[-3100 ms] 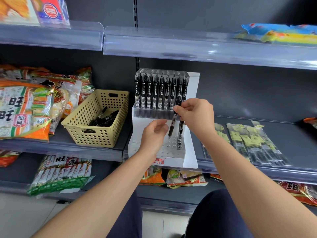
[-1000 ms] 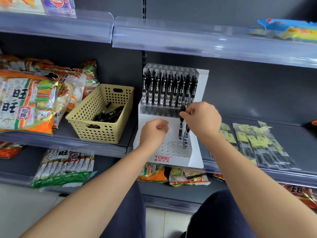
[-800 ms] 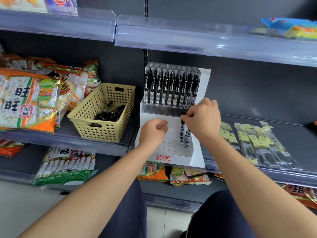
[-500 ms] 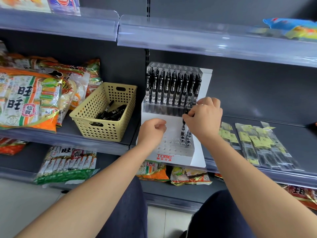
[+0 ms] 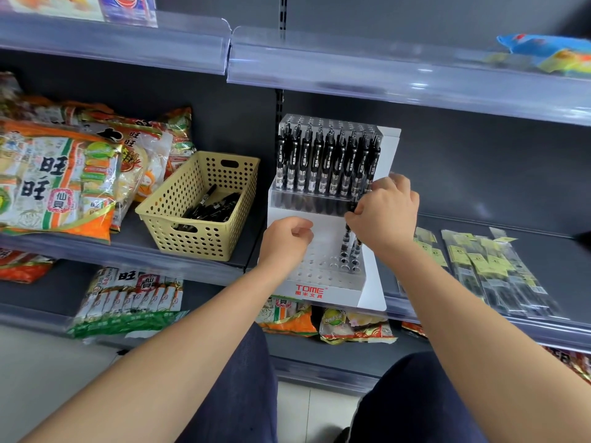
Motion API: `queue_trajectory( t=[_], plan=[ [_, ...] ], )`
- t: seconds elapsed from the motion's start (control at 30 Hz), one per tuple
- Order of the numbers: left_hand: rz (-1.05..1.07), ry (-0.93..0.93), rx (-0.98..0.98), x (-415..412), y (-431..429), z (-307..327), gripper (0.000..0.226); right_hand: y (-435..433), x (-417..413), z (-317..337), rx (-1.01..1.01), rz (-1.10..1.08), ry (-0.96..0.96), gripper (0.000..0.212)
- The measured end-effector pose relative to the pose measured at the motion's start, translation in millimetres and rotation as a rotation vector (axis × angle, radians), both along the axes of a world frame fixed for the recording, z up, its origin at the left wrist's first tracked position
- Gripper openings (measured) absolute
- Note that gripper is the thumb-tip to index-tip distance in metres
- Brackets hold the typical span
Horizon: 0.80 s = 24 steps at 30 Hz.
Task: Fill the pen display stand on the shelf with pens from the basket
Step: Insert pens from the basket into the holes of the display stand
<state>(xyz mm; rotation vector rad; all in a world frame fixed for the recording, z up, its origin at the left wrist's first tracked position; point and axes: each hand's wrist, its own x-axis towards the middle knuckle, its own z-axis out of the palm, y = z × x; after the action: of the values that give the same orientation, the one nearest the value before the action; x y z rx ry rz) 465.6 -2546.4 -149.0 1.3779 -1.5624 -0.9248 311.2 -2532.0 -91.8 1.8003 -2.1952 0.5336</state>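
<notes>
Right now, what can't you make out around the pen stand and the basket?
All head view.
Left hand: curled, palm away, so whether it holds pens is hidden.
Pen pinched by the right hand: its top is covered by that hand.
Pens in the yellow basket: count hidden by its near wall.
Clear packets at right: labels blurred.
</notes>
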Motion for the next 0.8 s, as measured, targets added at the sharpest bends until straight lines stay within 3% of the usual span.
queue_trajectory(
  t=[0.23, 0.4, 0.8],
  plan=[
    [-0.002, -0.019, -0.019, 0.8, 0.5, 2.7, 0.023, 2.7, 4.5, -17.5, -0.169, -0.004, 0.027, 0.021],
    [-0.023, -0.029, -0.018, -2.7, -1.0, 5.9, 0.023, -0.7, -2.3, -13.8, -0.143, 0.025, 0.067, 0.02],
    [-0.04, -0.046, -0.012, -7.0, 0.7, 4.7, 0.023, -1.9, -8.7, -17.7, -0.264, 0.072, -0.092, 0.028]
  ],
)
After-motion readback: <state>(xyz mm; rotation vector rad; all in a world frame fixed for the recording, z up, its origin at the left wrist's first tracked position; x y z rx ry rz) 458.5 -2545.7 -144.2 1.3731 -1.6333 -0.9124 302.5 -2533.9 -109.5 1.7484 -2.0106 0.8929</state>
